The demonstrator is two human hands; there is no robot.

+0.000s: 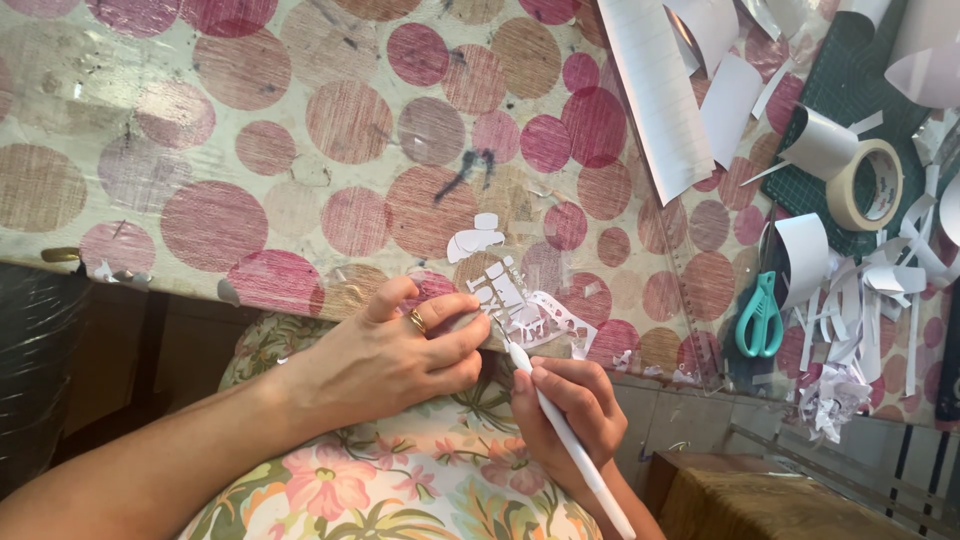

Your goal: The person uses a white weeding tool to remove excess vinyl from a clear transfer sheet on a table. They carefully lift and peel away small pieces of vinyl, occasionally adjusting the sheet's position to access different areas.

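The left hand (400, 350) pinched the white cut-paper piece (520, 305) at the spotted table's edge (200, 270); right hand (570, 405) fingers gripped a slim white craft knife (570, 440), its blade tip indistinct.

No packages, signs or screens in view. Only label-like item: tape roll (866, 184), cream ring with printed inner core, lying flat on green mat (850, 80) near counter's far right corner. Print too small to make out.

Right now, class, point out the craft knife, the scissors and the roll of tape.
craft knife (575, 450), head view, middle of its white handle
scissors (760, 320), head view, teal handles
roll of tape (866, 185), head view, its outer band
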